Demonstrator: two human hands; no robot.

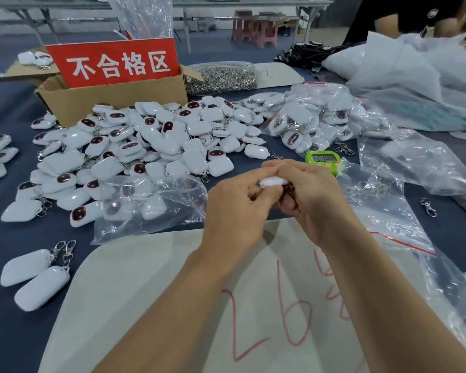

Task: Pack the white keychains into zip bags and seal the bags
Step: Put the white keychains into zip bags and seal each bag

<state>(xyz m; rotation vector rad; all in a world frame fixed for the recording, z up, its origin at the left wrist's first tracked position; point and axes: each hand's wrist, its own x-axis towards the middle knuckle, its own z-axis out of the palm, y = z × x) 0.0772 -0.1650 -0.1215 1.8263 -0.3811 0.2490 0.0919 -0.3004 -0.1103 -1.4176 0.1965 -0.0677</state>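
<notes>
Red sign (113,63): 不合格区; mat (145,278): perhaps 26.

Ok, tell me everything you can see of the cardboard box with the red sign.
The cardboard box is plain brown card, open at the top with its flaps folded outward. It sits upright at the back left of the blue table. A red sign with white Chinese characters stands in it, hiding the inside. The heap of loose white keychains lies against its front wall, and a bag of metal clips lies beside its right flap.
</notes>
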